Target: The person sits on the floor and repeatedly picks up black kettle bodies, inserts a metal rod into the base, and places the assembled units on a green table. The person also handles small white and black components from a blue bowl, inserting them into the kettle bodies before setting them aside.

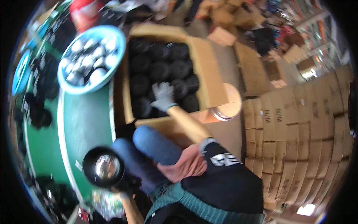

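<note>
My right hand (163,97), in a grey glove, reaches into an open cardboard box (213,71). Its fingers look stretched out and apart over the black round pieces (159,70) packed in rows there; blur hides whether it touches one. Low on the left, my left hand (128,186) is closed on a black round lamp (97,168), mostly hidden behind it. The lamp's wide dark rim surrounds a shiny, mirror-like centre, which faces up.
A light blue basin (119,41) of silvery round parts stands left of the box, by a green work surface (87,123). Stacked flat cartons (294,130) rise on the right. A round tub (232,102) sits beside the box. A pink cloth (184,164) lies on my lap.
</note>
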Action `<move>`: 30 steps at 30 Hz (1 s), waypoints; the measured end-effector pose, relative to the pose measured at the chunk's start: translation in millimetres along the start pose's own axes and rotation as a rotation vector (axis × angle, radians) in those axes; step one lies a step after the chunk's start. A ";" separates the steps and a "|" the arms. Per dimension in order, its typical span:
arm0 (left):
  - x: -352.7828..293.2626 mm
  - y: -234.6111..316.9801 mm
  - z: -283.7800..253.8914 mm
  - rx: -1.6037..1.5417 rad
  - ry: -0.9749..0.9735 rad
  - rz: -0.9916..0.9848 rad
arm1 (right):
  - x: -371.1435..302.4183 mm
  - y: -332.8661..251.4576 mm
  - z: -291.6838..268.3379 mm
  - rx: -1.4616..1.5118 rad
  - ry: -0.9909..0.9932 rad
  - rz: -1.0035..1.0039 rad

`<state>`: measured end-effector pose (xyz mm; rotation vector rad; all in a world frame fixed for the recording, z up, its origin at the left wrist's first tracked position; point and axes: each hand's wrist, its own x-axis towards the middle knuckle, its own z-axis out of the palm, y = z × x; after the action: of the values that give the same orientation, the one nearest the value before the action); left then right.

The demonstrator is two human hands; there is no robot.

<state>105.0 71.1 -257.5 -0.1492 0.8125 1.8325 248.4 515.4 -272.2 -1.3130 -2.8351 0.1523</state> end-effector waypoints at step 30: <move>-58.9 -22.7 63.8 0.322 -0.257 -0.028 | -221.6 -7.1 -236.5 1.237 -0.012 -0.741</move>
<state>166.4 67.2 -192.3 0.2748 0.9028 1.6284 399.0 361.6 -29.8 -0.0096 -2.1616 1.4941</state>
